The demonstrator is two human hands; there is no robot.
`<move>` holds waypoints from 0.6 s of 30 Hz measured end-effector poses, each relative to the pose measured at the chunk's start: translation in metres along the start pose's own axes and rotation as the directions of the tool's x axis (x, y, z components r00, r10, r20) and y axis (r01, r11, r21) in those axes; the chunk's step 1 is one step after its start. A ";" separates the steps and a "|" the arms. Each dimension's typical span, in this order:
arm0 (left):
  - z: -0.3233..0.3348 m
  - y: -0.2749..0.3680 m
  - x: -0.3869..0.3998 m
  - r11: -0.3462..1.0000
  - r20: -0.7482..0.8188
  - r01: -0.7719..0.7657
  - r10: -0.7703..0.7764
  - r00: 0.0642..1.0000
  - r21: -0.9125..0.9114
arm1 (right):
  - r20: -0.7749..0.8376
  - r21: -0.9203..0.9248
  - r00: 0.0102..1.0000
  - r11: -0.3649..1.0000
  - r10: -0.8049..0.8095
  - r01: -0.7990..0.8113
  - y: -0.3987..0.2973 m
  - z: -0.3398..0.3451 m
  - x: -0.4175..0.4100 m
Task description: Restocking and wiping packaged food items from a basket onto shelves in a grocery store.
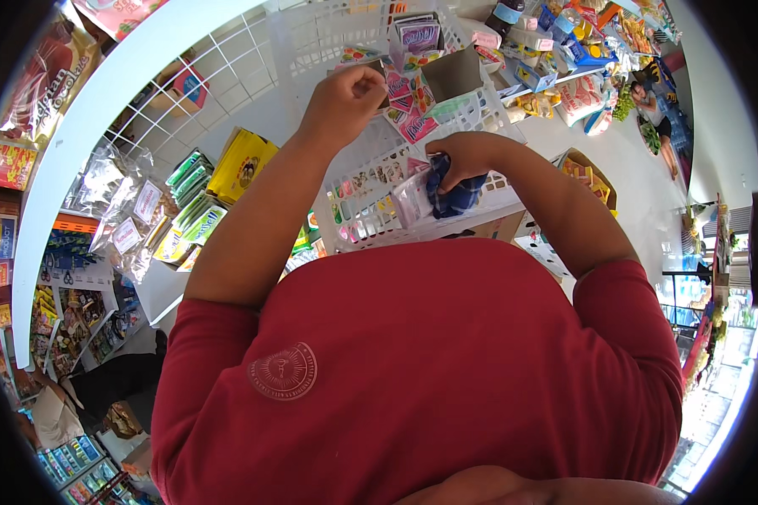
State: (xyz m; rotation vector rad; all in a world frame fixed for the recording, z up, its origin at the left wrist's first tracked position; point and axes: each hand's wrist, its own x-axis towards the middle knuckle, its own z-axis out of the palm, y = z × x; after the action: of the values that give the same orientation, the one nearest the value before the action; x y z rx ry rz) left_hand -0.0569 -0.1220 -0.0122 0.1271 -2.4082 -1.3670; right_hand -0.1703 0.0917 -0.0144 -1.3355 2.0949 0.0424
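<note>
My right hand (470, 163) grips a bunched dark blue plaid cloth (458, 196) above the near part of a white plastic basket (360, 228). Beside the cloth is a clear plastic packet (412, 201); whether my fingers touch it cannot be told. My left hand (344, 104) is curled over the basket's left side, with nothing visible in it. Its fingertips are close to a small box partly hidden behind them. Pink sachets (414, 125) lie in the basket by an open cardboard box (451, 76). Purple sachets (419, 36) stand upright in a box farther back.
On the left, yellow packs (243, 165), green sachets (191, 177) and clear plastic bags (126, 214) sit beside a white wire grid (227, 60). Bottles and packets crowd a shelf (543, 82) at upper right. A person (654, 107) is in the far right background.
</note>
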 end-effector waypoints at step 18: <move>0.000 0.008 0.003 0.917 0.440 0.151 -0.316 0.840 0.370 | -0.245 0.012 0.964 0.995 0.100 -0.100 -0.009 -0.008 -0.045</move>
State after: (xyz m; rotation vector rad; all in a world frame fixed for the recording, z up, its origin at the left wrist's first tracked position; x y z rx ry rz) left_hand -0.0584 -0.1183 -0.0045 0.1857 -3.1373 -1.1965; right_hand -0.1547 0.1201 0.0189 -1.2889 2.3690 -0.0839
